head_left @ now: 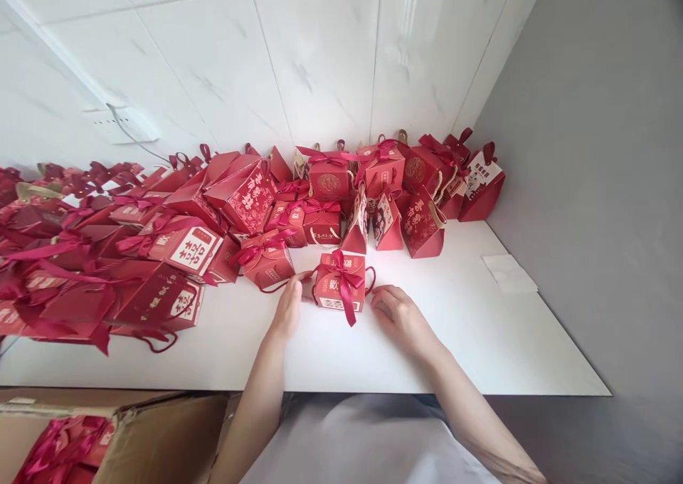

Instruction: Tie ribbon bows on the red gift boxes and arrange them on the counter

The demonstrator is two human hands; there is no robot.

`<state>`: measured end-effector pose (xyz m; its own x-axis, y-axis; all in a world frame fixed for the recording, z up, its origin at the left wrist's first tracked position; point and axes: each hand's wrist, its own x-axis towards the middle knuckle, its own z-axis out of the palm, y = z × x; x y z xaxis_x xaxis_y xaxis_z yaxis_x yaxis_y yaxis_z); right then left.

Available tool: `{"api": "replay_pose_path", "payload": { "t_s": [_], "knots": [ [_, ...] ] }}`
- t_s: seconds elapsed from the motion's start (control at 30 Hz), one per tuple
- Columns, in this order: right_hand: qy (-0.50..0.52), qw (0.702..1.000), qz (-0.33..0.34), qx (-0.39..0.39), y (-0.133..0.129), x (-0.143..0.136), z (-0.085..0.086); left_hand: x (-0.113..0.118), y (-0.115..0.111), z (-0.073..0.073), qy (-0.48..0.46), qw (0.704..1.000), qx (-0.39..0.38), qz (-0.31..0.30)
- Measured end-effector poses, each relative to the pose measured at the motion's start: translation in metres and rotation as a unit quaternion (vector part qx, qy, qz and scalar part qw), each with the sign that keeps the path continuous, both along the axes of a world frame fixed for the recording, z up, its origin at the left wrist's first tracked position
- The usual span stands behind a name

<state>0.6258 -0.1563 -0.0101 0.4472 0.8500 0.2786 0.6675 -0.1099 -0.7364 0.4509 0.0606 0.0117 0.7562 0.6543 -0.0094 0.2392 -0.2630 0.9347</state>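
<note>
A small red gift box (326, 277) with a dark pink ribbon bow (346, 282) on top stands on the white table in front of me. It has a dark red rope handle on each side. My left hand (289, 306) rests on its edge at the box's left side, fingers stretched toward the left handle; whether they touch it is hard to see. On the other side, my right hand (404, 318) lies with loosely bent fingers, their tips close to the right rope handle (372, 279). Neither hand visibly grips the box.
Red gift boxes with ribbons crowd the left of the table (480, 342); one ribboned box (269, 262) stands just beyond my left hand. Tent-shaped boxes (425, 224) line the back. White paper (509, 274) lies at right. Below left, a cardboard carton (160, 434) holds more boxes.
</note>
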Motion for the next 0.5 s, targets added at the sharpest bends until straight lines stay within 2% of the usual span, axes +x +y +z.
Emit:
{"api": "replay_pose_path", "payload": {
  "t_s": [0.1, 0.17, 0.23, 0.3, 0.37, 0.5],
  "knots": [
    [0.007, 1.000, -0.010, 0.017, -0.001, -0.002, 0.000, 0.000, 0.004, -0.002, -0.028, 0.993, 0.096, -0.061],
    [0.020, 0.999, -0.006, 0.033, -0.002, -0.003, 0.002, 0.005, 0.009, 0.000, -0.014, 0.981, 0.164, -0.108],
    [0.035, 0.998, 0.004, 0.044, -0.002, -0.006, 0.004, 0.011, 0.013, 0.006, 0.006, 0.966, 0.195, -0.170],
    [0.045, 0.998, 0.012, 0.040, -0.002, -0.009, 0.005, 0.018, 0.017, 0.014, 0.006, 0.957, 0.184, -0.225],
    [0.055, 0.998, 0.024, 0.028, -0.001, -0.011, 0.003, 0.021, 0.018, 0.020, -0.006, 0.957, 0.140, -0.254],
    [0.098, 0.992, 0.070, 0.042, 0.006, -0.011, 0.009, 0.025, 0.018, 0.024, -0.027, 0.973, 0.018, -0.229]
  ]
}}
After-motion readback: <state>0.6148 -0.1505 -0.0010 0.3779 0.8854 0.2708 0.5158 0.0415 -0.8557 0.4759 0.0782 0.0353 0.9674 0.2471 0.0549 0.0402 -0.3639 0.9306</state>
